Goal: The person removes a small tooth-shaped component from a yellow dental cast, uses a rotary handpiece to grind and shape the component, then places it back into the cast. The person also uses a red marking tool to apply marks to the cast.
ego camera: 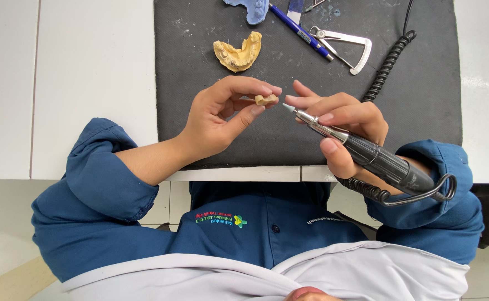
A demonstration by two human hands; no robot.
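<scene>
The white bench (88,83) carries a dark mat (422,100). Over the mat, the left hand (222,120) pinches a small tan plaster piece (266,100) between thumb and fingertips; its shape is too small to make out. At twelve o'clock from that hand a yellowish dental arch cast (237,53) lies on the mat. The right hand (339,125) is wrapped around a black and silver rotary handpiece (367,153), its pointed tip just beside the plaster piece at three o'clock. A coiled black cable (386,67) runs off the top edge. A blue pen (303,32) and a metal caliper (344,47) lie at one o'clock; a blue object beside them is cut off.
</scene>
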